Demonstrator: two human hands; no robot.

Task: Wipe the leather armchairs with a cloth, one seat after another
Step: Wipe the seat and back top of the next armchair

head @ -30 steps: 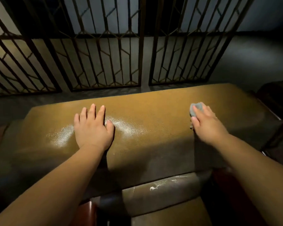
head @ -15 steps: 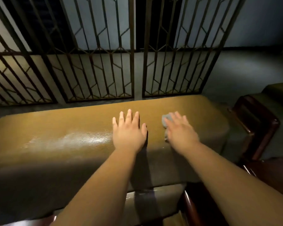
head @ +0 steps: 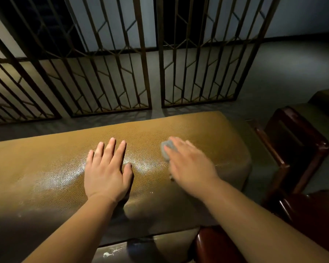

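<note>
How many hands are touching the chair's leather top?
2. The left hand rests flat on the leather top, centre; the right hand presses a grey cloth onto it further right.

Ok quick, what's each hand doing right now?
Left hand: open, flat on the leather backrest.
Right hand: fingers straight, pressing the grey cloth down; blurred.

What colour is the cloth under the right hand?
Pale grey-blue; the cloth peeks out past the right hand, seen in the head view.
</note>
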